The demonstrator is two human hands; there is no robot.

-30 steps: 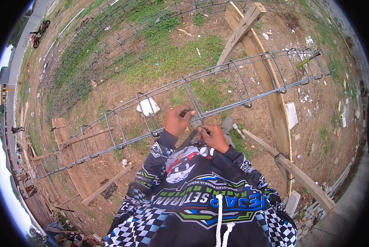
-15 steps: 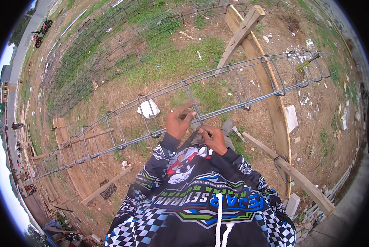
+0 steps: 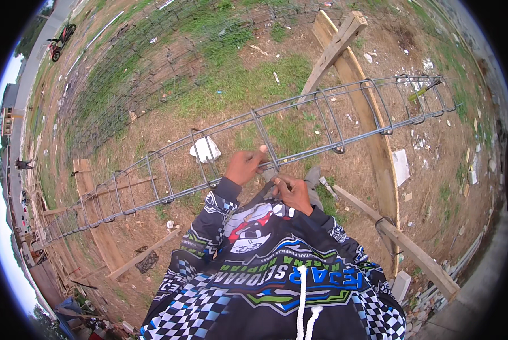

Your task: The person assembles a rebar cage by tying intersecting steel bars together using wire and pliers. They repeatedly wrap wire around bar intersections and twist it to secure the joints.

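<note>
A long rebar cage of steel bars with square stirrups crosses in front of me at about waist height. My left hand is at the cage's near side, beside a stirrup, thumb and fingers drawn together. What it pinches, if anything, is too small to make out. Just to its right and nearer my body, my right hand is closed in a pinch below the near bars. Its fingertips hide what they hold. Toward the cage's right end rests a hand tool with yellow-green handles.
A wooden plank on edge supports the cage at right, with slanted timber braces beside it. Another board stand is under the left part. A white block lies behind the cage. More rebar mesh lies on the grass.
My left hand's thumb and fingers have come together beside the stirrup; before, they were spread apart. My right hand stays pinched in nearly the same place.
</note>
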